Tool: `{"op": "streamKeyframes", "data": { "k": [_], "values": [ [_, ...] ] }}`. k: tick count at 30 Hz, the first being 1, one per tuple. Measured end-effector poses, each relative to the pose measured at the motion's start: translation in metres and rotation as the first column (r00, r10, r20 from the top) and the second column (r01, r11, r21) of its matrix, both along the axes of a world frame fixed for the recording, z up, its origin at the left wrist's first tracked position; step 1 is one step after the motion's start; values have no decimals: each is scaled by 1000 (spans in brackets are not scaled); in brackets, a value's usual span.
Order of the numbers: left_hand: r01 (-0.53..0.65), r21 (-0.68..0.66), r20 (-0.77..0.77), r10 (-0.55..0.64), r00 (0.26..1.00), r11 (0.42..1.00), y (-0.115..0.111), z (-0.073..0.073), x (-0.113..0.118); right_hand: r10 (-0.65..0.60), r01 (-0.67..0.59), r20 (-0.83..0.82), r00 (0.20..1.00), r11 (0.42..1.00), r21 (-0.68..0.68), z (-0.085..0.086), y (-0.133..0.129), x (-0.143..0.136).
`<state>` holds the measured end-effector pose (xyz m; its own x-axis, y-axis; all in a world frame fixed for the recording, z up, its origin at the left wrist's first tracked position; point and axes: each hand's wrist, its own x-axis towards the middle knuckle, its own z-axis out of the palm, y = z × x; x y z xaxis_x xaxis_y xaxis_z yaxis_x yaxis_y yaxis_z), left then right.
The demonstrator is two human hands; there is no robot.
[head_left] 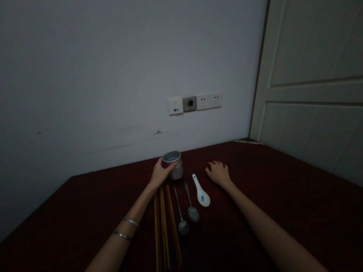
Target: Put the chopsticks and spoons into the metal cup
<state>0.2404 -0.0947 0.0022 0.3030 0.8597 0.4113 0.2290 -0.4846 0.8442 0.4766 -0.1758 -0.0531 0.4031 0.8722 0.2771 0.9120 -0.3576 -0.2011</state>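
My left hand (161, 172) grips a grey metal cup (176, 170) from its left side, thumb across the front. The cup stands upright near the back of the dark red table. My right hand (217, 172) rests palm down on the table, fingers apart, holding nothing. Between my forearms lie several wooden chopsticks (165, 231), a long-handled metal spoon (183, 227), a second metal spoon (193, 214) and a white ceramic spoon (203, 197) with a blue mark. The ceramic spoon is nearest to my right hand.
The dark red table (268, 174) meets a pale wall (98, 75) at its back edge. Sockets (209, 101) and a switch plate (189, 104) are on the wall. A white panelled door (323, 75) borders the right side.
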Motion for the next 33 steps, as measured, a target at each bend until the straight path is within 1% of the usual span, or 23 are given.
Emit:
{"op": "streamKeyframes", "data": {
  "k": [6, 12, 16, 19, 23, 26, 33],
  "values": [
    [53, -10, 22, -53, 998, 999, 4, -11, 3, 1, -1, -14, 1000, 1000, -12, 0, 1, 1],
    [80, -21, 47, -79, 996, 997, 7, -13, 2, 2, -2, -6, 1000, 1000, 11, -2, 2, 2],
    [64, -43, 52, -61, 997, 997, 12, -15, -1, 2, -2, 2, 1000, 1000, 4, -3, 3, 2],
    [58, -56, 51, -56, 997, 997, 16, -17, -3, -1, 1, 3, 1000, 1000, 2, -4, 4, 3],
    [84, -58, 79, -80, 994, 995, 19, -21, -4, -2, 2, -6, 1000, 1000, 5, -4, 4, 3],
    [91, -69, 85, -85, 993, 993, 16, -20, -3, -3, 3, -9, 1000, 1000, 1, -4, 4, 3],
    [77, -99, 29, -75, 997, 992, 4, -7, -3, -6, 6, -16, 1000, 1000, -5, -3, 4, 3]
  ]
}}
